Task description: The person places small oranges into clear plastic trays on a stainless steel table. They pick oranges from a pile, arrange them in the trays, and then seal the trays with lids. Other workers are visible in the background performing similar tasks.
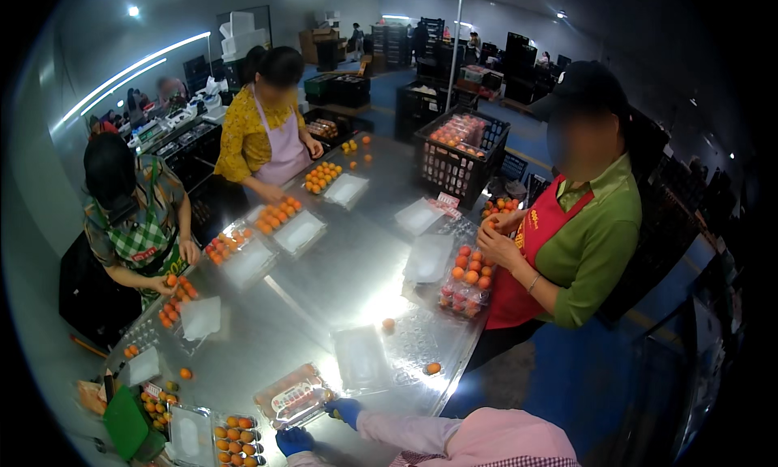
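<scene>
At the near edge of a metal table [243, 339] lies a closed clear plastic clamshell [295, 397] with a printed label, filled with small round fruits. My right hand [344, 411], in a blue glove, has its fingers on the clamshell's right end. Beside its lower left corner is my left hand [295, 441], also blue-gloved, with curled fingers; whether it grips the clamshell cannot be told. To the left stands an open clamshell of orange fruits [237, 439] in rows, its lid [190, 433] laid open. An open, fruitless clamshell [361, 357] lies beyond my right hand.
Across the table, a co-worker in yellow [243, 133] and one in a green checked apron [137, 224] handle fruit. A co-worker in a red apron [523, 254] stands right, near a black crate [459, 169] holding clamshells. Loose fruits [433, 368] and a green board [126, 421] are nearby.
</scene>
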`<state>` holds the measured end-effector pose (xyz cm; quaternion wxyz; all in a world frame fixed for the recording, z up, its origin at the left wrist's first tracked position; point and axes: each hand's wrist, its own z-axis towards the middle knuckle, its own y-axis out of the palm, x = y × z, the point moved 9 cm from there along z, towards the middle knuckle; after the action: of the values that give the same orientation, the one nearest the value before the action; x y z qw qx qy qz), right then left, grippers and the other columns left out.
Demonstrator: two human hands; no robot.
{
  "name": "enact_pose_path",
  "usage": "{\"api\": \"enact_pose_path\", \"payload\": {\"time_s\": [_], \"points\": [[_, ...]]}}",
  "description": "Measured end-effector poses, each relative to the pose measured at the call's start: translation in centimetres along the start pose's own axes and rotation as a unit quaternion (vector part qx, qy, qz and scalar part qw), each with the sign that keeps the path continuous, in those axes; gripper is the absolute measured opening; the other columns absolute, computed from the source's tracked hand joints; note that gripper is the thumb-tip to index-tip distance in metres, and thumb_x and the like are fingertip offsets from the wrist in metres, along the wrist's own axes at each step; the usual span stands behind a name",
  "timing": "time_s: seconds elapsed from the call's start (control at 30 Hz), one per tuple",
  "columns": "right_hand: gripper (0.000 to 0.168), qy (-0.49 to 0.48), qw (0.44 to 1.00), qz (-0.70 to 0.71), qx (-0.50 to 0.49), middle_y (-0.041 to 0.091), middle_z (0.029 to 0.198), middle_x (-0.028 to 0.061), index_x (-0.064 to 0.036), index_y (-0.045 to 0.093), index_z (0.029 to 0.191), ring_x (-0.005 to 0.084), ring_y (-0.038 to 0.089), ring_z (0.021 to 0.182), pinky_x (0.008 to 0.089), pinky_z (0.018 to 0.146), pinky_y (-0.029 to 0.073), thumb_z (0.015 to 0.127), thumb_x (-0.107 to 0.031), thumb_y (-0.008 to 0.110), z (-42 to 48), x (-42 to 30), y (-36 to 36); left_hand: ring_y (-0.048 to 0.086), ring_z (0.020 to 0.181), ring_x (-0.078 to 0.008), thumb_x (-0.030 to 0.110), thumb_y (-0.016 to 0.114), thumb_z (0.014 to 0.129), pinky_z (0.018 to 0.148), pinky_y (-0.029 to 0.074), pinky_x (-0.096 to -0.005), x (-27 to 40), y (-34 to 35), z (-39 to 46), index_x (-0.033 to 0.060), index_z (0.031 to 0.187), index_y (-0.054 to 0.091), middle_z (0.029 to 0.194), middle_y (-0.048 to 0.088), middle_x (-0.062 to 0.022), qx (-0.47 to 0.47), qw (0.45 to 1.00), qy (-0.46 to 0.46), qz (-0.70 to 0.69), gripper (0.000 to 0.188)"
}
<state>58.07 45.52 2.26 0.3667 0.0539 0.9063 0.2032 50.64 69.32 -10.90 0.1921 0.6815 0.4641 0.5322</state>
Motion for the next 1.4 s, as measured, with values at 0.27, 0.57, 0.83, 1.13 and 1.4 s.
{"api": "enact_pose_path", "payload": {"time_s": [0.27,0.57,0.83,1.13,1.4], "points": [[0.029,0.046,0.998,0.042,0.003,0.069,0.085,0.0042,-0.005,0.071,0.100,0.0128,0.063,0.075,0.0252,0.069,0.049,0.094,-0.033,0.066,1.9,2.3,1.6,0.057,0.088,-0.0231,0.027,0.052,0.096,0.080,0.048,-0.0369,-4.7,1.1,1.9,0.0092,0.103,0.057,0.093,0.061,-0.0063,-0.079,0.993,-0.093,0.001,0.020],[0.038,-0.027,0.998,-0.051,0.027,0.072,0.093,0.0100,0.003,0.071,0.103,0.0146,0.068,0.083,0.0255,0.075,0.056,0.092,-0.033,0.067,-1.4,-1.1,2.0,0.058,0.091,-0.0251,0.026,0.055,0.094,0.085,0.047,-0.0383,-0.6,5.3,2.1,0.0073,0.107,0.056,0.097,0.061,-0.0082,0.149,0.964,-0.117,0.187,0.023],[0.043,-0.062,0.979,-0.186,0.050,0.072,0.090,0.0084,0.000,0.072,0.100,0.0146,0.067,0.081,0.0266,0.076,0.052,0.094,-0.041,0.062,-4.5,-5.1,2.6,0.058,0.094,-0.0268,0.025,0.058,0.092,0.089,0.046,-0.0396,2.2,7.8,1.7,0.0056,0.111,0.055,0.101,0.060,-0.0099,0.149,0.954,-0.082,0.245,0.027],[0.031,-0.026,0.999,0.024,0.025,0.068,0.078,0.0035,-0.004,0.071,0.090,0.0130,0.062,0.070,0.0252,0.065,0.048,0.092,-0.034,0.064,-2.8,-2.7,3.1,0.058,0.097,-0.0288,0.023,0.062,0.090,0.094,0.045,-0.0410,5.5,11.1,-0.5,0.0036,0.116,0.054,0.105,0.060,-0.0118,0.177,0.939,0.007,0.293,0.033],[0.023,0.173,0.912,0.293,-0.230,0.064,0.075,0.0030,-0.012,0.065,0.085,0.0129,0.060,0.071,0.0263,0.062,0.050,0.100,-0.021,0.050,-4.9,4.2,6.9,0.058,0.105,-0.0346,0.018,0.069,0.084,0.103,0.042,-0.0448,11.8,29.2,-15.7,-0.0004,0.125,0.051,0.118,0.058,-0.0171,0.065,0.595,0.402,0.693,0.049]]}}
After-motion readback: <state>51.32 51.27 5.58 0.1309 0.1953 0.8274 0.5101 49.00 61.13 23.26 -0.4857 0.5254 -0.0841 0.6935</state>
